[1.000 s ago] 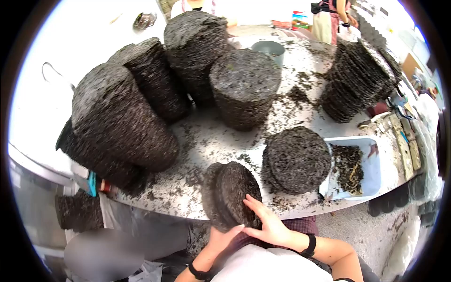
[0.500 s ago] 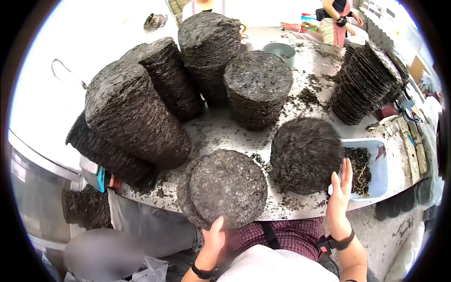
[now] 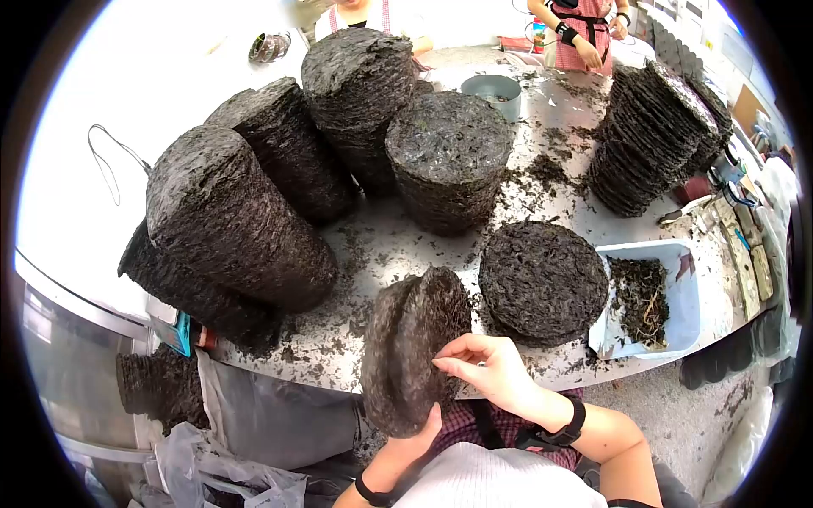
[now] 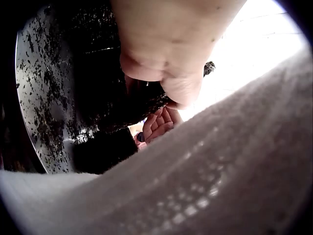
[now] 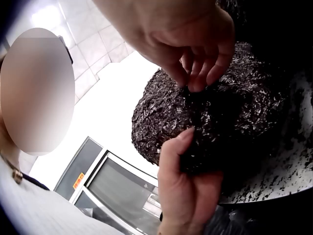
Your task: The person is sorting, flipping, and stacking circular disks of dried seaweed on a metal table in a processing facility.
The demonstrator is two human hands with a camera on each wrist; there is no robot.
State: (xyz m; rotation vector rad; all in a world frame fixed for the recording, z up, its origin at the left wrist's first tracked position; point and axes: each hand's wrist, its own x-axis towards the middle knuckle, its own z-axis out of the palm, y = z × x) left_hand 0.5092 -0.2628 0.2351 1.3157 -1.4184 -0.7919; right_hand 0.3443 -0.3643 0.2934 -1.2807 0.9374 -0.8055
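A thick dark disc of pressed leaves (image 3: 411, 347), which looks like two pressed together, stands tilted on its edge at the table's near rim. My left hand (image 3: 419, 427) grips its lower edge from below, with the thumb against the rim (image 5: 188, 147). My right hand (image 3: 453, 364) is at the disc's face, its fingertips (image 5: 195, 83) gathered and pinching at the rough surface (image 5: 220, 117). In the left wrist view the left hand (image 4: 161, 58) sits over the dark disc (image 4: 107, 98), and the right hand's fingers (image 4: 159, 125) show behind it.
A short stack of discs (image 3: 542, 279) lies just right of the held one, beside a white tray of loose leaves (image 3: 677, 296). Tall stacks (image 3: 229, 220) (image 3: 449, 161) (image 3: 648, 140) crowd the crumb-strewn table (image 3: 381, 245). A grey bowl (image 3: 497, 89) and people (image 3: 576, 34) are at the far side.
The disc has gone from lying face-up to tilted on its edge. My right hand has come back from beside the short stack to pinch at the disc's face.
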